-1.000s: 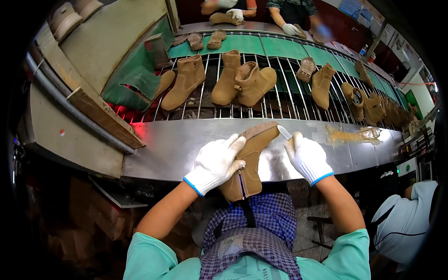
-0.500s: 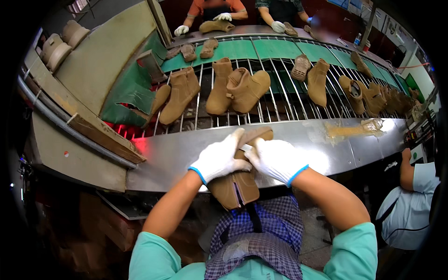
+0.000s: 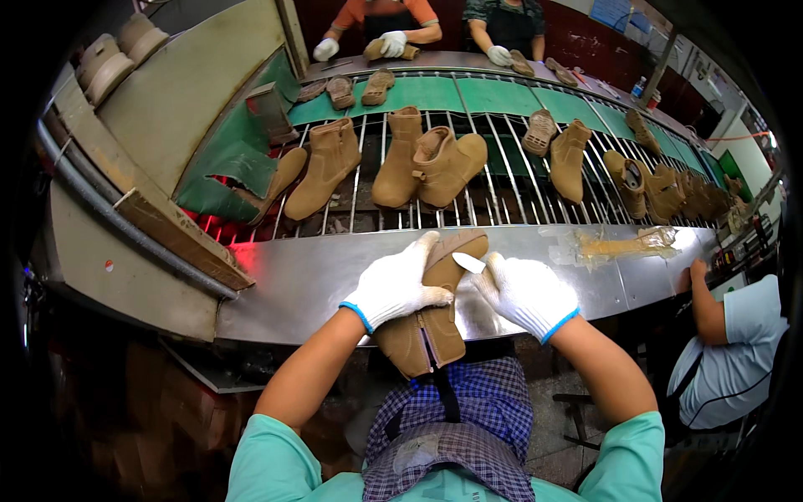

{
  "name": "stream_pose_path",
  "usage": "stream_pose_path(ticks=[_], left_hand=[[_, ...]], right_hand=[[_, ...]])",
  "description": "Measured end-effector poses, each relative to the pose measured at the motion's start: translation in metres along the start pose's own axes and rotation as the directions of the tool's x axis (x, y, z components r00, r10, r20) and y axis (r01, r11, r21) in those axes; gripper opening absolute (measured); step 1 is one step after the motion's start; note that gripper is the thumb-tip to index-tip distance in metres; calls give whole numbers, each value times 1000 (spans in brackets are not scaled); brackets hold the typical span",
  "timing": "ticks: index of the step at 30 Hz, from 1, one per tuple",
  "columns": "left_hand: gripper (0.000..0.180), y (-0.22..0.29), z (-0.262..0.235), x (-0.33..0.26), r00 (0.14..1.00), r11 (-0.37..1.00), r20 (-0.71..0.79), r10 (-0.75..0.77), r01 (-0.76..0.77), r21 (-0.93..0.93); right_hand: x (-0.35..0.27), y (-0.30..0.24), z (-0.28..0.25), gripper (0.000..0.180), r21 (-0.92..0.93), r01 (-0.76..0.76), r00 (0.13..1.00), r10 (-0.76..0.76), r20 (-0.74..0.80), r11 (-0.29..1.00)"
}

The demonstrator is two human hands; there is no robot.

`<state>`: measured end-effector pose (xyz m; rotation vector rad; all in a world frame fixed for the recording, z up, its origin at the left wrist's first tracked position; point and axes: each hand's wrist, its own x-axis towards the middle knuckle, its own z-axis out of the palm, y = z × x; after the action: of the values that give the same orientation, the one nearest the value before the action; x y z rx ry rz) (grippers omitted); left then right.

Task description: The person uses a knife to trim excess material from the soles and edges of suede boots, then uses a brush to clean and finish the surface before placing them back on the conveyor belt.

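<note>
A tan ankle boot (image 3: 421,339) lies on its side at the near edge of the metal counter, its zip side facing up and its shaft toward my body. My white-gloved left hand (image 3: 391,286) is wrapped around the boot's middle, thumb lying across it. In the glove of my right hand (image 3: 531,293) I pinch a small white flat piece with a rounded tip (image 3: 468,263), perhaps a blade or scraper. Its tip lies at the boot's toe edge, and whether it touches is unclear. The rest of that piece is hidden by my fingers.
Beyond the metal counter (image 3: 318,272) runs a rack of metal rods (image 3: 510,188) bearing several tan boots (image 3: 324,167). Red light glows at its left, under a torn green cover (image 3: 219,184). Two gloved co-workers (image 3: 393,42) stand across; another person (image 3: 728,351) is at right.
My right hand has drawn off the boot to the right, exposing more of the white piece. My left hand keeps its hold. A co-worker's hand across has moved onto a shoe.
</note>
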<state>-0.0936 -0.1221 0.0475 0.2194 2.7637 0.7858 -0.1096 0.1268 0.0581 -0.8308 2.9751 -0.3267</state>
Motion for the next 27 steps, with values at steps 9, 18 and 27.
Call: stream_pose_path(ticks=[9,18,27], left_hand=[[113,-1,-2,4,999,999,-32,0,-2,-39],[108,-7,3,2,996,999,-76,47,-47,-8],[98,-2,12,-5,984,988,-99,146,-140,67]], right_hand=[[20,-7,54,50,668,-273,962,201,184,692],[36,-4,29,53,436,-98,988,35,151,894],[4,41,10,47,-65,14,977,-28,-213,998]])
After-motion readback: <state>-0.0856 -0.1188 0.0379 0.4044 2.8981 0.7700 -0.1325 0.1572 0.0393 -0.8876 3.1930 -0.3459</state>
